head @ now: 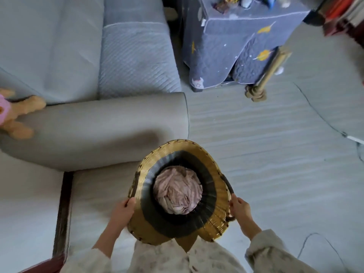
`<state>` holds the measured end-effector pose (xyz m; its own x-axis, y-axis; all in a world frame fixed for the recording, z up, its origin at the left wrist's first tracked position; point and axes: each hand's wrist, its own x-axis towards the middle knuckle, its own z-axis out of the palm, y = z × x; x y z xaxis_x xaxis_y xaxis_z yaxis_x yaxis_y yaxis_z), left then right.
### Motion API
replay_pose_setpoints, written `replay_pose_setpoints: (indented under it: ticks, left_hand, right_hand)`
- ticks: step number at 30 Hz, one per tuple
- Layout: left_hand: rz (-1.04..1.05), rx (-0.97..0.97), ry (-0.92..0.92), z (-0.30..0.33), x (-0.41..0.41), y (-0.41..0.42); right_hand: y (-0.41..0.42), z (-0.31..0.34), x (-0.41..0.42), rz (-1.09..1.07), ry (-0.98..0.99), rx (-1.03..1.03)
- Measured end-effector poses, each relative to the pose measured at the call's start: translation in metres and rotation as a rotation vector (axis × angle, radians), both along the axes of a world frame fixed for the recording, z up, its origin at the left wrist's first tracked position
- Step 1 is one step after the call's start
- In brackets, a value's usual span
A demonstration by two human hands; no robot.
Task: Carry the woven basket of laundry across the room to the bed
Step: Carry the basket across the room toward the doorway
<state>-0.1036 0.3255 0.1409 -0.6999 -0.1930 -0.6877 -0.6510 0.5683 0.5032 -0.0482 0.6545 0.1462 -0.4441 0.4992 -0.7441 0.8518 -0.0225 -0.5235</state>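
We grip the round tan-and-black woven basket (178, 192) of pink laundry (177, 190): left hand (123, 211) at 9 o'clock, right hand (241, 211) at 3, fingers wrapped on rim.

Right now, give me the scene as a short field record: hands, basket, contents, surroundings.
left hand: gripping the left rim of the round woven tan-and-black basket
right hand: gripping the basket's right side by its dark loop handle
basket state: held in front of the body, above the floor
contents: crumpled pinkish-beige cloth at the bottom
left of basket: grey sofa with a tan plush toy on it
ahead: cabinet under a dark blue quilted cover
floor: pale grey boards, thin dark cable trailing at right
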Motion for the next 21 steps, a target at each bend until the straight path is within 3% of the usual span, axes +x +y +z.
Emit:
replay_pose_setpoints:
  ticks: [8,15,21]
  left_hand:
    - [-0.370,-0.002,0.102,0.012,-0.071,0.156]
    - [-0.382,0.170,0.115,0.015,-0.110,0.253]
    - [-0.463,0.219,-0.007,-0.008,-0.180,0.350]
  right_hand:
    - [0.106,0.011,0.023,-0.271,0.045,0.018]
    - [0.194,0.023,0.008,-0.342,0.068,0.142]
    - [0.261,0.017,-0.025,-0.412,0.037,0.189]
